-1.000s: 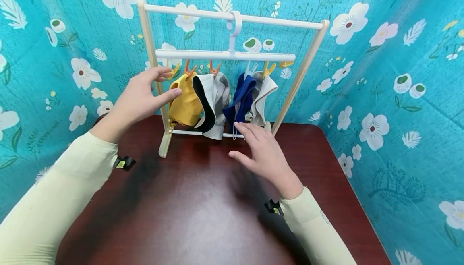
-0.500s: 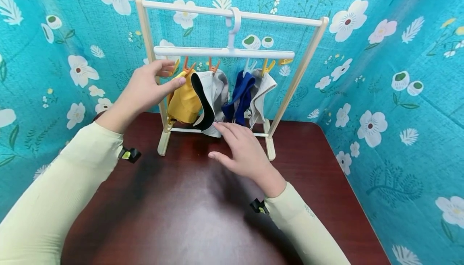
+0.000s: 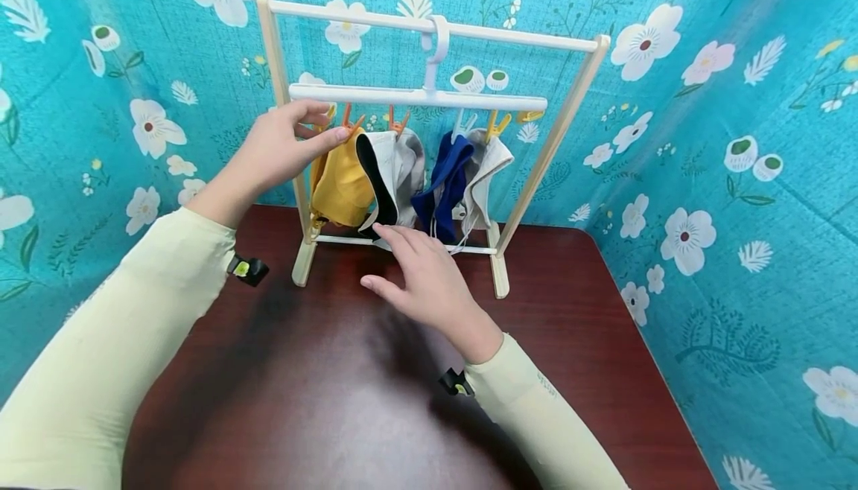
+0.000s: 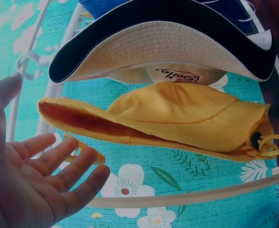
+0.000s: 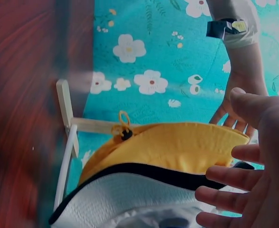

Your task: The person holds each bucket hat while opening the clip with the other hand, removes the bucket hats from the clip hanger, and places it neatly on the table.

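My left hand [image 3: 278, 144] is beside a yellow bucket hat [image 3: 343, 188] hung by an orange clothespin [image 3: 351, 123]. In the left wrist view its fingers [image 4: 66, 178] are spread, and the hat is apart from them; a yellow clothespin [image 4: 94, 154] shows behind them. My right hand [image 3: 432, 278] is in front of the rack with relaxed fingers and holds nothing. Past its fingertips hangs a pale hat with a black brim edge [image 5: 134, 168], "Smile" lettering visible in the left wrist view. Farther right hang a blue hat [image 3: 450, 177] and a beige hat [image 3: 484, 177].
A white hanger [image 3: 402, 95] hooks over the top bar of a wooden rack [image 3: 536, 155]. A spare yellow clothespin [image 3: 529, 116] is at its right end. The rack stands on a dark red table [image 3: 322, 401], with a floral turquoise cloth [image 3: 737, 252] behind and beside it.
My right hand has moved left along the rack, from in front of the blue hat to the black-edged one. My left hand has shifted slightly right, closer to the yellow hat's clothespin.
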The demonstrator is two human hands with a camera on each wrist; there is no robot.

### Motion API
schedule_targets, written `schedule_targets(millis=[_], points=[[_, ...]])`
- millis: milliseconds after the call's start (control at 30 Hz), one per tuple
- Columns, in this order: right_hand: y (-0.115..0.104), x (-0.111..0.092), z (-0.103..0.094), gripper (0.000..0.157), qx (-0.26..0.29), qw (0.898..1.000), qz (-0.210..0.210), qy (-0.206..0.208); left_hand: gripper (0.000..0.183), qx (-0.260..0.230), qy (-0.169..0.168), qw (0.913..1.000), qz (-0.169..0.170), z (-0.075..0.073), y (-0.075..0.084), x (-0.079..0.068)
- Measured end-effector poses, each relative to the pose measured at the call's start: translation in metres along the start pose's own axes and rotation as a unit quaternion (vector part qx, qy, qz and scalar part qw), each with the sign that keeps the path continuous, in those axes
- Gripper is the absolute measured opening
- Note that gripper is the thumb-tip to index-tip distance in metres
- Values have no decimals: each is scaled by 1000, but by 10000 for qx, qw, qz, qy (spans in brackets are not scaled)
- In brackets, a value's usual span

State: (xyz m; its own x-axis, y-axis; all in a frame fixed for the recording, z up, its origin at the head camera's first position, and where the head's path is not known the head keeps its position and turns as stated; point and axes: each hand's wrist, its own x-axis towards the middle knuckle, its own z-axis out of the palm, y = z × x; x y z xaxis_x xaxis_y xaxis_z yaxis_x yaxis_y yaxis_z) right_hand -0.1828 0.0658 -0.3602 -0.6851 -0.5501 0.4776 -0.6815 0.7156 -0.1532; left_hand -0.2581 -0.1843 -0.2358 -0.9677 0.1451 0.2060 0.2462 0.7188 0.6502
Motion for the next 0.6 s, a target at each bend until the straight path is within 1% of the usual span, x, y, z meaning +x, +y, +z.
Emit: schedule_targets(millis=[133,333,600], points=[[-8,5,3,74,21,9998,177,-131,78,57,33,10000,26,2,0,3],[-18,12,6,73,74,9993,259,-240,76,82,99,9999,69,2,1,5],[-25,20,9,73,253,9977,423,-471,84,150,22,9998,113,7,5,5]])
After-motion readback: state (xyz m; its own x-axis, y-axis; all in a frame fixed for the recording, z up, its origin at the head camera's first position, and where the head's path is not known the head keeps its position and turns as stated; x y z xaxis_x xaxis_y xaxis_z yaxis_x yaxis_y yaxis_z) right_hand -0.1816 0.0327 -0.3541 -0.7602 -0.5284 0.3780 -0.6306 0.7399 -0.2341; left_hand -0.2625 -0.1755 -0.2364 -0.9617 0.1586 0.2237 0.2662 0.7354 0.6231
